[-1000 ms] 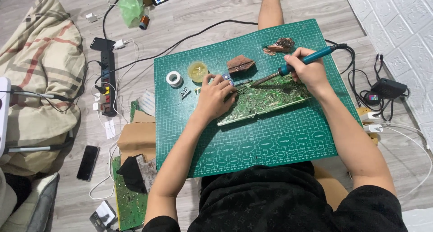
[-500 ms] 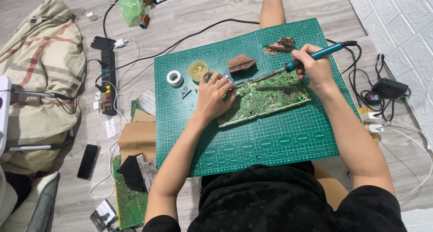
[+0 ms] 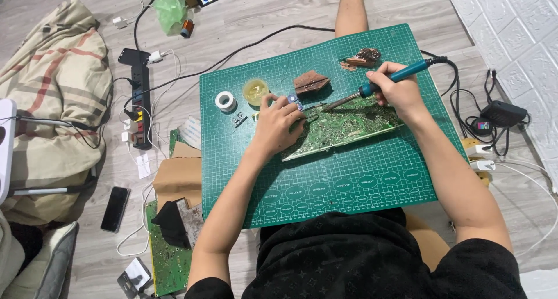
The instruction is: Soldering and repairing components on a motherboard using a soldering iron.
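Currently, the right hand [image 3: 398, 92] is closed around the blue handle of a soldering iron [image 3: 381, 85], whose metal tip is angled down and to the left onto the top edge of a green circuit board [image 3: 343, 127]. The left hand [image 3: 279, 124] is laid on the left end of the same board, with the fingers curled together around a small blue item at the fingertips; what that item is cannot be told. The circuit board is positioned near the middle of a green cutting mat [image 3: 349, 182], which is spread on the floor [image 3: 279, 14].

Just beyond the left hand, a small round yellow tin [image 3: 255, 91] and a white roll of tape [image 3: 225, 100] are placed side by side on the mat. A brown sponge holder [image 3: 310, 82] is set between the tin and the iron's tip, and a second brown cluster [image 3: 361, 58] is located near the mat's far edge.

Off the mat, a black power strip [image 3: 139, 95] is seen to the left, and a black phone [image 3: 115, 209] is laid nearer the person. A second circuit board [image 3: 165, 258] is partly covered by a dark cloth [image 3: 170, 222].
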